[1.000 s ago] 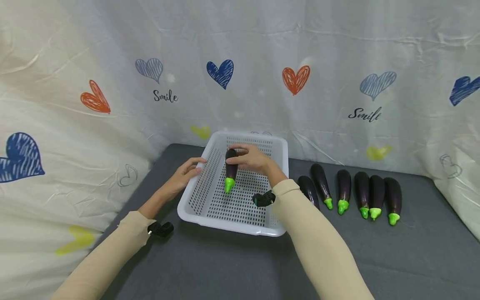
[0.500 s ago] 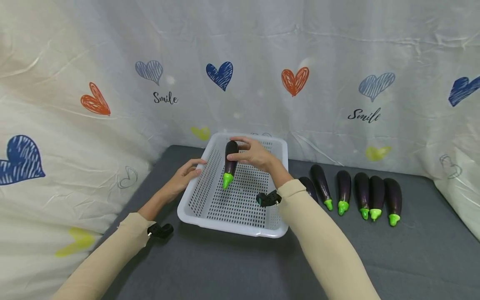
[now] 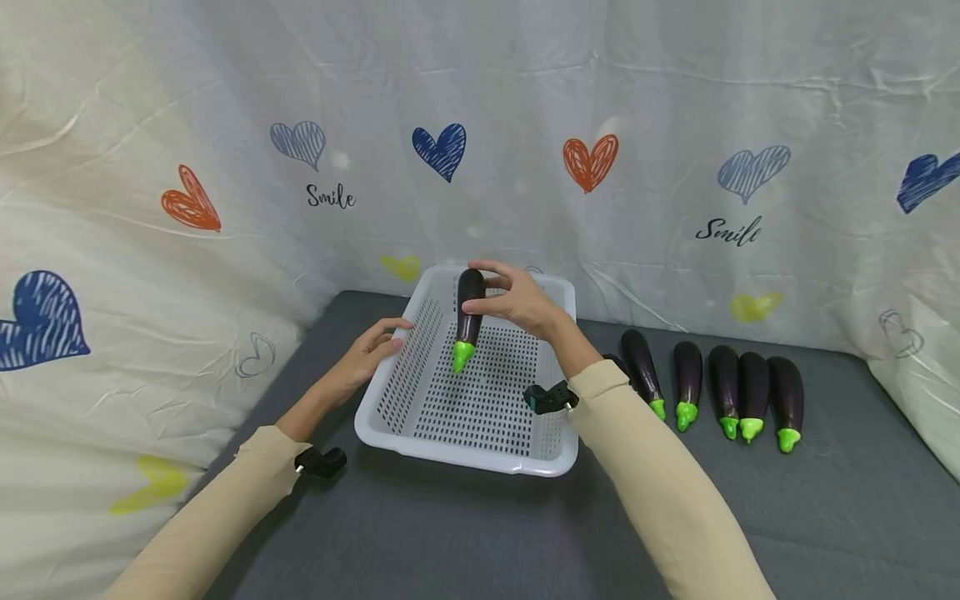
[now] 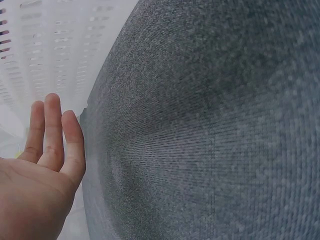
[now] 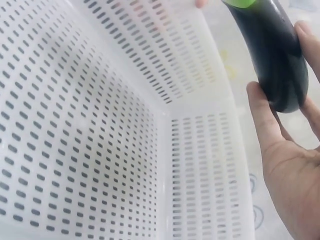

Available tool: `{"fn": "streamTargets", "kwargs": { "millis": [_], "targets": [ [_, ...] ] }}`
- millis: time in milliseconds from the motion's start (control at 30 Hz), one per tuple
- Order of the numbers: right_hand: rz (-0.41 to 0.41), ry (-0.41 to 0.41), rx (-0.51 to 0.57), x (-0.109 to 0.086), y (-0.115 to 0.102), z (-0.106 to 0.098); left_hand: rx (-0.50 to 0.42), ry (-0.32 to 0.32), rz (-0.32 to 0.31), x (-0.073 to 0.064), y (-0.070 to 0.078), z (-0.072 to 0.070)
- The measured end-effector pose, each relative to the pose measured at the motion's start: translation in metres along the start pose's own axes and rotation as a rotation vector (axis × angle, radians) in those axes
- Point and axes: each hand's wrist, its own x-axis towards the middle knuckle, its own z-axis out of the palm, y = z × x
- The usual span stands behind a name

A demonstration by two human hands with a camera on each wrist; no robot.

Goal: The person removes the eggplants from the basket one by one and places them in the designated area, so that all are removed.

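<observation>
My right hand pinches a dark purple eggplant by its rounded end, thumb on one side and fingers on the other. Its bright green stem end points down and toward me, over the white perforated plastic basket. The right wrist view shows the eggplant above the basket's rim, with bare slotted floor below. At the basket's left side, my left hand touches the rim with its fingertips. In the left wrist view, three fairly straight fingers stand beside the slotted outer wall.
Several more eggplants lie in a row on the grey cloth-covered table, right of the basket. The leftmost is mostly hidden by my right sleeve. A pale curtain printed with hearts hangs close behind the basket and along the left.
My right hand has lifted the eggplant up from inside the basket, lately shifting slightly right. The right forearm has moved right, covering more of the leftmost table eggplant. My left hand stays at the rim.
</observation>
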Motion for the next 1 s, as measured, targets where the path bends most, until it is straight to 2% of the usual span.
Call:
{"fn": "streamTargets", "kwargs": {
  "millis": [100,333,633,1000],
  "targets": [
    [-0.020,0.007,-0.013,-0.003,-0.001,-0.004,0.000,0.002,0.004,0.000,0.000,0.000],
    [-0.016,-0.012,0.106,-0.006,-0.001,-0.011,-0.007,0.005,0.002,0.000,-0.002,0.000],
    [-0.010,0.040,0.100,-0.018,0.003,-0.023,-0.017,-0.010,0.008,0.000,-0.001,0.001],
    [-0.047,0.072,0.093,-0.024,-0.012,-0.035,-0.022,-0.012,0.001,0.000,0.000,0.001]
  ]
}}
